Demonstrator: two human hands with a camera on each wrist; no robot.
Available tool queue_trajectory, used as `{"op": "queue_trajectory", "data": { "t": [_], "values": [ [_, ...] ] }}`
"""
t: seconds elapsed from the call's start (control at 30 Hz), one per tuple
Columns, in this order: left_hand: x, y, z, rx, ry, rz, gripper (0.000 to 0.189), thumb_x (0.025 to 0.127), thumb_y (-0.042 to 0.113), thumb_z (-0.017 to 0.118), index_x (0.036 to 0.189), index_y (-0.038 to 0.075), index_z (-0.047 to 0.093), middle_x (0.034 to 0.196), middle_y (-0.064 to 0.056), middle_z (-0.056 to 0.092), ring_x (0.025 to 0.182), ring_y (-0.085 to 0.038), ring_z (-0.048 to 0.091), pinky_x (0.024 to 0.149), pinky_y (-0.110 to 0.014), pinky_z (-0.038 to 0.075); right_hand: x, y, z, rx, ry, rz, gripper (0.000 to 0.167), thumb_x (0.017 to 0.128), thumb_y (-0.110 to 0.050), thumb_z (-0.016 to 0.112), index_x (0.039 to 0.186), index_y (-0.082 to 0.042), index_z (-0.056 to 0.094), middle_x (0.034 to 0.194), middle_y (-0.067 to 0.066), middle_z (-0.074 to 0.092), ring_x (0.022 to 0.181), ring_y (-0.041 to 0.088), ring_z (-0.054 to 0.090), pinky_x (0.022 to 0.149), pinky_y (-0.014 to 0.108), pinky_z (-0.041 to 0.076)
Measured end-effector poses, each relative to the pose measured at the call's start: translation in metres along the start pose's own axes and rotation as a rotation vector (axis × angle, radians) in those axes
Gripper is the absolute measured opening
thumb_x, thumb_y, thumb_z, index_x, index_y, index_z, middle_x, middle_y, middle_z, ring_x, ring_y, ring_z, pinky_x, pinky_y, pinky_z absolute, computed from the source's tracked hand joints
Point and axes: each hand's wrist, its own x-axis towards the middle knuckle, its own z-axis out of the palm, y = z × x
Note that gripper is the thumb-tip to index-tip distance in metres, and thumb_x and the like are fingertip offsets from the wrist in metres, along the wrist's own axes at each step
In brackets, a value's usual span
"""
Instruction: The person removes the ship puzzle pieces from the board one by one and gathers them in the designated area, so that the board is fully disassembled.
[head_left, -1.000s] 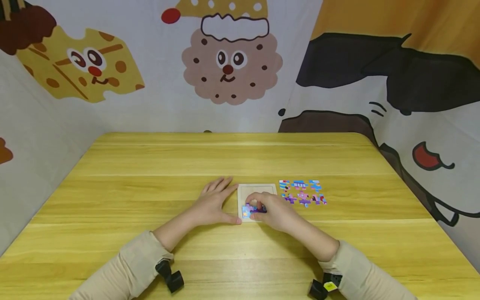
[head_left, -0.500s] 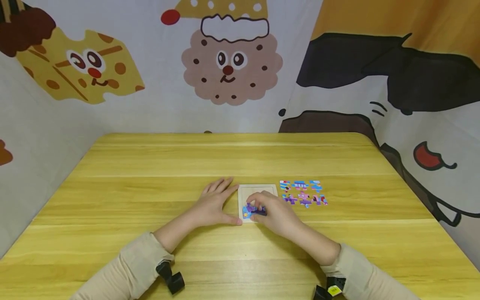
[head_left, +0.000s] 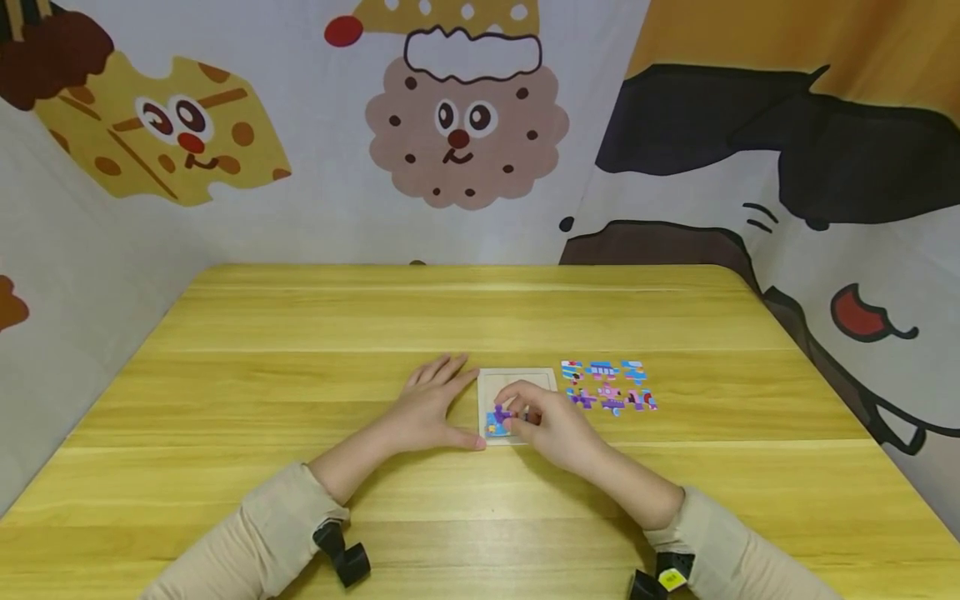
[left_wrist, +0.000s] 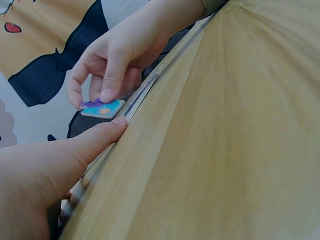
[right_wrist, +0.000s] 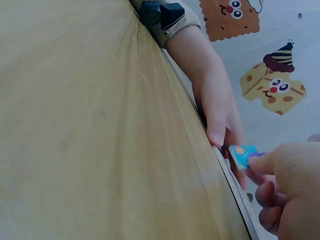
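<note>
My right hand (head_left: 549, 421) pinches a blue and purple jigsaw piece (head_left: 496, 427) between thumb and fingertips, over the near-left corner of a shallow wooden puzzle tray (head_left: 517, 372). From the left wrist view the jigsaw piece (left_wrist: 102, 110) looks tilted and just above the tray. A small coloured patch shows between the curled fingers; what it is I cannot tell. My left hand (head_left: 431, 410) lies at the tray's left side with fingers spread and fairly straight. Its thumb touches the near-left corner of the rim, and a fingertip meets the far-left corner.
Several loose jigsaw pieces (head_left: 608, 385) lie in two rows on the table to the right of the tray. The wooden table (head_left: 315, 325) reaches back to a cartoon-printed cloth (head_left: 300, 225). Black wrist cameras (head_left: 348, 560) sit at the cuffs.
The jigsaw piece has turned and tilted slightly in my right fingers, staying over the same corner. My left hand has kept its place at the tray.
</note>
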Motion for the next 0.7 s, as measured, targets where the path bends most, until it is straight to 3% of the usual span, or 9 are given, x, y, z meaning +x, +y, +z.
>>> {"op": "queue_trajectory", "data": {
  "t": [0.27,0.7],
  "values": [
    [-0.001,0.001,0.0,0.004,0.008,0.004,0.108,0.07,0.072,0.067,0.151,0.013,0.03,0.159,-0.01,0.013,0.144,-0.032,0.005,0.111,-0.055,0.005,-0.007,0.001,-0.011,0.16,0.078,-0.009,0.022,0.086,0.0,0.07,0.106,-0.009,0.066,0.079,0.0,0.062,0.047,0.007,0.038,0.042,0.021,0.033],
    [-0.002,0.001,-0.001,-0.004,-0.005,0.005,0.108,0.07,0.071,0.068,0.152,0.014,0.028,0.159,-0.009,0.011,0.144,-0.032,0.004,0.111,-0.055,0.005,-0.031,0.01,-0.036,0.143,0.178,-0.023,0.022,0.081,0.002,0.073,0.1,-0.009,0.069,0.078,0.0,0.064,0.047,0.007,0.034,0.042,0.022,0.029]
  ]
}}
